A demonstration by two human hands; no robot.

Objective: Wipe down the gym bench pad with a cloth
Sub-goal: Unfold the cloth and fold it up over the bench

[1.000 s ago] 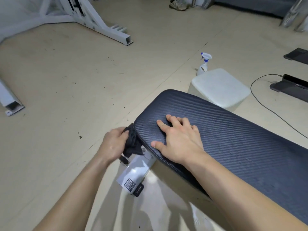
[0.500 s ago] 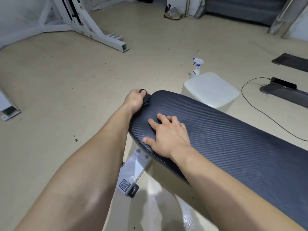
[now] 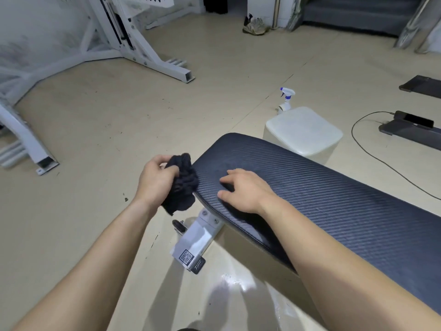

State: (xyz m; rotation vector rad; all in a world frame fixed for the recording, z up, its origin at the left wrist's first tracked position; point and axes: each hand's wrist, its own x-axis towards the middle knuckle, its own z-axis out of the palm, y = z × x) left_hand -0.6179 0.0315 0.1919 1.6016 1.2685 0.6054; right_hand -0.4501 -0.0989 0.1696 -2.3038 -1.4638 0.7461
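The dark ribbed bench pad (image 3: 334,187) runs from the centre to the lower right. My left hand (image 3: 156,179) grips a bunched black cloth (image 3: 182,185) against the pad's left end edge. My right hand (image 3: 243,192) rests flat on top of the pad near that end, fingers spread, holding nothing. The bench's white metal foot (image 3: 195,242) with a QR label shows below the pad's end.
A white stool (image 3: 303,132) stands just beyond the pad, with a spray bottle (image 3: 286,99) behind it. White machine frames (image 3: 152,56) fill the upper left. A cable (image 3: 381,163) and dark flat devices (image 3: 410,127) lie on the floor at right. Shoes (image 3: 254,26) sit far back.
My left hand with the cloth moved from the pad's far corner back down along the end edge toward me. My right hand stayed on the pad.
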